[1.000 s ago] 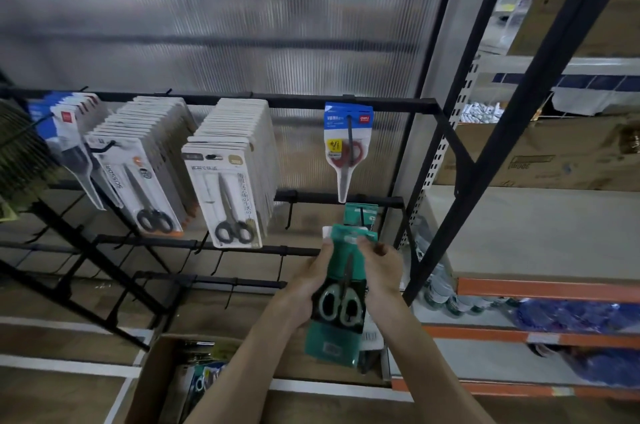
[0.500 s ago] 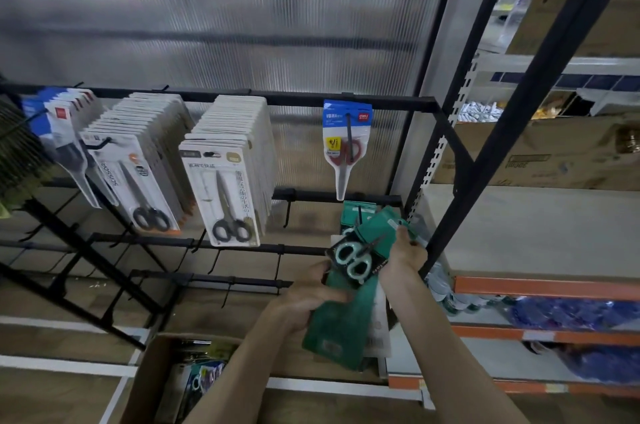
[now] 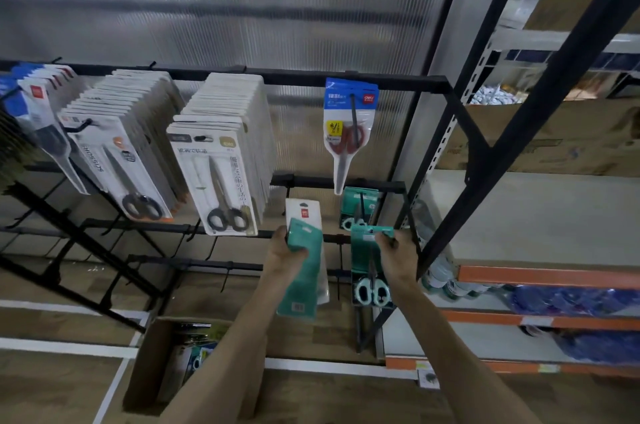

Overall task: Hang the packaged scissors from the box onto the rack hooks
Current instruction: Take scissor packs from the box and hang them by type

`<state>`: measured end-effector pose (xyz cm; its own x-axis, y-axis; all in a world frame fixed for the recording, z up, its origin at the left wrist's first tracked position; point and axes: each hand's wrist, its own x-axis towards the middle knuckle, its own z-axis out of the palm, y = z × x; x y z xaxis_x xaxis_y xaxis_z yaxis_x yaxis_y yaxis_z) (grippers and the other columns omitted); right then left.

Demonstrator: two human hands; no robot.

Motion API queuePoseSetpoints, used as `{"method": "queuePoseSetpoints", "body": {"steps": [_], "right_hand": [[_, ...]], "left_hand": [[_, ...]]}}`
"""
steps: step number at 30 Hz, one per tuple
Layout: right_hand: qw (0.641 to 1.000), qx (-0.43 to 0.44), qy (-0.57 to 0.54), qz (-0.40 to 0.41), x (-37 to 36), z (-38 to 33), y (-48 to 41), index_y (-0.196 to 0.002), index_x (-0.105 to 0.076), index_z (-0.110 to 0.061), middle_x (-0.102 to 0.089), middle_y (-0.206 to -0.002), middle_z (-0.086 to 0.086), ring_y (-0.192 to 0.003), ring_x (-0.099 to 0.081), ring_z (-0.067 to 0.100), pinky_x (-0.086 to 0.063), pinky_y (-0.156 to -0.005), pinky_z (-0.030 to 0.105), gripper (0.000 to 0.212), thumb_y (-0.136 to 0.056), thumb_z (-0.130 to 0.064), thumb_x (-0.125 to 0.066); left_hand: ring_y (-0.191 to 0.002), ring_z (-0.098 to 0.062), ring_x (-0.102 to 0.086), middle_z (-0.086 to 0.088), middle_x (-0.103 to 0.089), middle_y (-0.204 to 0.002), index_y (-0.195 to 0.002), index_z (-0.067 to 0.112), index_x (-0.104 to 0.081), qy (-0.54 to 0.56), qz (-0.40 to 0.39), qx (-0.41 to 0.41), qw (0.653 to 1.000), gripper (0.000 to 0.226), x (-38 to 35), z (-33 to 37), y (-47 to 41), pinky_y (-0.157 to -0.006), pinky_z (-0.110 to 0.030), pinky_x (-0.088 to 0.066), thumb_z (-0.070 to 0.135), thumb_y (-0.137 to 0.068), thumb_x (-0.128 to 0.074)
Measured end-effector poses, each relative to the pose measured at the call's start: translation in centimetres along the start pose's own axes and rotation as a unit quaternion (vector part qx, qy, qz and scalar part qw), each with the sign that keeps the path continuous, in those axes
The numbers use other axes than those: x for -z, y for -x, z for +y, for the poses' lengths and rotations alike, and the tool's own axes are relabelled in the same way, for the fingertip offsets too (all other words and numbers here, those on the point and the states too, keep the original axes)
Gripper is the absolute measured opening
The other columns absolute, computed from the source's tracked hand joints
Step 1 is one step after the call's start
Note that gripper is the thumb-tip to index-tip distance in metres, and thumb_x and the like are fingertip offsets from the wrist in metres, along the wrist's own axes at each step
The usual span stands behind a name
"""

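My right hand (image 3: 394, 252) pinches the top of a teal scissors pack (image 3: 369, 267), which hangs upright with its pale handles at the bottom. It is just below and in front of another teal pack (image 3: 358, 207) hanging on a hook of the second black rail (image 3: 311, 181). My left hand (image 3: 285, 255) grips a small stack of teal and white packs (image 3: 304, 264) with their backs toward me. The cardboard box (image 3: 145, 371) on the floor at lower left holds more packs.
The top rail (image 3: 277, 75) carries rows of white scissors packs (image 3: 221, 160), blue-and-white packs at far left and a single blue pack with red scissors (image 3: 348, 125). Empty hooks line the lower rails. A slanted black frame post (image 3: 519, 132) and orange shelving stand close on the right.
My right hand pulled one teal pack off the stack, turned it upright and moved it right toward the hook. My left hand kept the remaining packs and rose slightly.
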<state>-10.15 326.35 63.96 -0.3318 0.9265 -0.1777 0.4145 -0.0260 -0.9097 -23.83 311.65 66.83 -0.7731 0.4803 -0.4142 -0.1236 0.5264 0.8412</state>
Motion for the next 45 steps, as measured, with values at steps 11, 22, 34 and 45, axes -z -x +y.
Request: {"method": "queuePoseSetpoints", "body": {"steps": [11, 22, 34, 45], "right_hand": [[0.998, -0.058, 0.008, -0.006, -3.2, 0.2, -5.0, -0.119, -0.064, -0.009, -0.066, -0.108, 0.013, -0.095, -0.064, 0.027, -0.057, -0.081, 0.043, 0.031, -0.098, -0.033, -0.059], [0.998, -0.042, 0.04, 0.0, -4.3, 1.5, -5.8, -0.116, -0.06, -0.011, -0.066, -0.1, 0.009, -0.091, -0.064, 0.027, -0.057, -0.083, 0.051, 0.024, -0.1, -0.027, -0.056], [0.995, -0.062, 0.072, -0.022, -4.5, 1.0, -7.6, -0.112, -0.061, -0.012, -0.062, -0.097, 0.006, -0.087, -0.062, 0.025, -0.056, -0.077, 0.043, 0.017, -0.102, -0.023, -0.053], [0.999, -0.024, 0.027, -0.022, -3.6, 1.3, -5.2, -0.107, -0.059, -0.011, -0.065, -0.093, 0.007, -0.084, -0.066, 0.025, -0.058, -0.081, 0.049, 0.015, -0.102, -0.024, -0.053]], "left_hand": [[-0.091, -0.014, -0.06, -0.008, -0.064, -0.126, -0.141, 0.014, -0.043, -0.034, 0.005, -0.04, 0.999, 0.049, -1.3, 1.3, -2.3, -0.07, -0.025, -0.045, 0.008, -0.096, -0.062], [-0.083, -0.007, -0.059, -0.005, -0.064, -0.12, -0.133, 0.011, -0.048, -0.044, -0.006, -0.026, 0.999, 0.04, -1.2, 1.4, -3.7, -0.061, -0.017, -0.04, 0.007, -0.095, -0.063], [-0.087, -0.008, -0.065, 0.003, -0.064, -0.105, -0.119, 0.014, -0.052, -0.025, -0.021, -0.05, 0.998, 0.028, -1.0, 2.3, -4.3, -0.063, -0.019, -0.048, 0.009, -0.095, -0.064], [-0.082, -0.006, -0.061, 0.002, -0.063, -0.112, -0.116, 0.016, -0.051, -0.079, 0.005, -0.05, 0.996, 0.029, -0.6, 2.8, -4.0, -0.056, -0.014, -0.045, 0.004, -0.092, -0.064]]}}
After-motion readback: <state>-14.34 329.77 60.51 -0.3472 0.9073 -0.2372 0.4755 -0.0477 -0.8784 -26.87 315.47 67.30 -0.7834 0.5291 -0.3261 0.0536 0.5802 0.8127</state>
